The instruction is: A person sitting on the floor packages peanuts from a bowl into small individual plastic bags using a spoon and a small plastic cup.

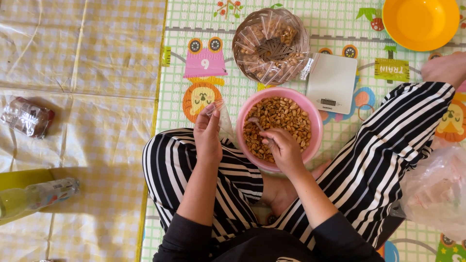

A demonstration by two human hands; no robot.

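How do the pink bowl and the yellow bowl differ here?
The pink bowl is full of peanuts; the yellow bowl looks empty. The pink one sits between the person's knees under the right hand; the yellow one sits far off, cut by the frame's top edge. Both are round and rest on the play mat.

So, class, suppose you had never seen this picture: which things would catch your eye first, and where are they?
Probably the pink bowl heaped with peanuts, in the middle between the seated person's striped knees. The right hand dips a small spoon into them, while the left hand holds a small clear bag beside the bowl. Above sit a basket of filled packets, a white scale and a yellow bowl.
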